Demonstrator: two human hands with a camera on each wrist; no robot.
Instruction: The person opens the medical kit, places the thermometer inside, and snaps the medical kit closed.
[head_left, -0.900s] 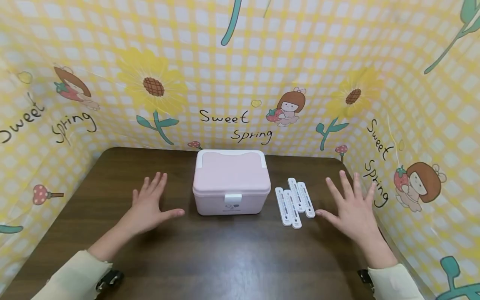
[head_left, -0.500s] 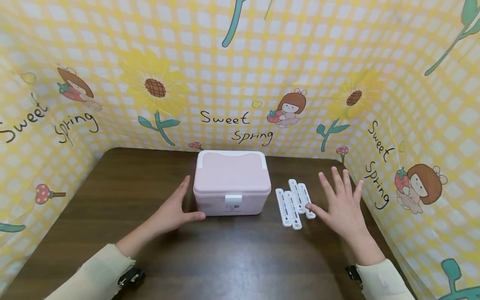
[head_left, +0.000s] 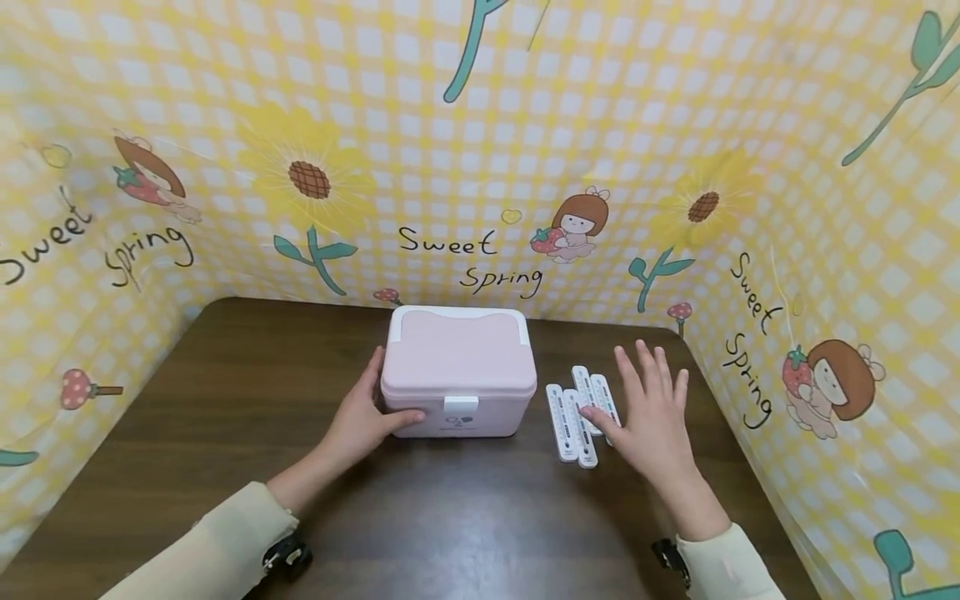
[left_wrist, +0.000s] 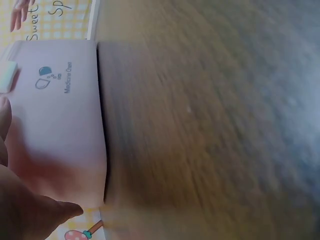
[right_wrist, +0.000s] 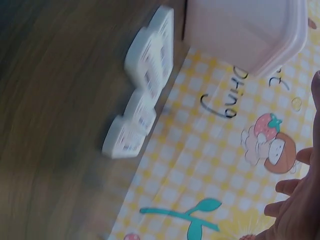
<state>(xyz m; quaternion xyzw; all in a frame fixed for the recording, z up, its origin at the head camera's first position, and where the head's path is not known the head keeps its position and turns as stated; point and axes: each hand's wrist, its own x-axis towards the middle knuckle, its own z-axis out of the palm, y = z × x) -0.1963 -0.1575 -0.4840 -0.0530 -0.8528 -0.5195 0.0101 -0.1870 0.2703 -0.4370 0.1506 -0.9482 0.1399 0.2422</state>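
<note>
A pink medicine chest (head_left: 459,354) with a white front latch (head_left: 461,407) stands upright on the table, lid closed. In the left wrist view, its front (left_wrist: 65,120) reads "Medicine Chest". My left hand (head_left: 356,427) is at the chest's left front corner, thumb across the front and fingers along the left side; whether they press on it I cannot tell. Right of the chest lie several flat white thermometers (head_left: 561,423) side by side. Over their right edge hovers my right hand (head_left: 656,429), fingers spread, holding nothing; its thumb partly covers them in the head view.
The dark wooden table (head_left: 465,525) extends in front of the chest. Yellow checked cloth (head_left: 450,183) with printed flowers and "Sweet Spring" lettering walls in the back and both sides, close behind the chest. Black straps (head_left: 287,557) circle both wrists.
My left hand has moved right, from the bare table to the chest's left front corner. My right hand has shifted left over the thermometers. The chest and thermometers stay in place.
</note>
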